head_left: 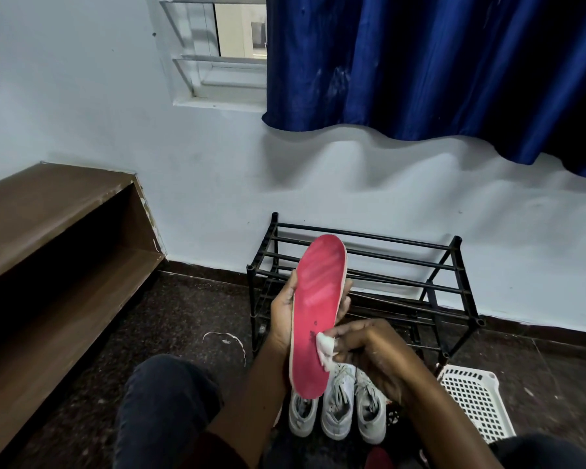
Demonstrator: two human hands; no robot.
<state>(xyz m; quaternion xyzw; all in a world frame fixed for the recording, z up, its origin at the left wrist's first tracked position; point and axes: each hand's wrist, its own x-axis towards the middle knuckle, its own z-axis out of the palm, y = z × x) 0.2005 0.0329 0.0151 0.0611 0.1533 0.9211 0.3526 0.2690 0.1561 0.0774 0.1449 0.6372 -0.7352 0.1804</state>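
Note:
A red shoe insole (317,309) stands almost upright in front of me, toe end up, with a few dark spots near its lower half. My left hand (283,311) grips it from behind, thumb on the left edge and fingertips showing at the right edge. My right hand (369,350) pinches a small white wad of tissue or cloth (325,348) and presses it against the insole's right side near the dark spots.
White sneakers (339,407) sit on the dark floor below the insole. A black metal shoe rack (369,282) stands against the wall behind. A white perforated plastic basket (476,397) lies at the right, a brown wooden shelf unit (58,252) at the left. My knee (170,401) is below.

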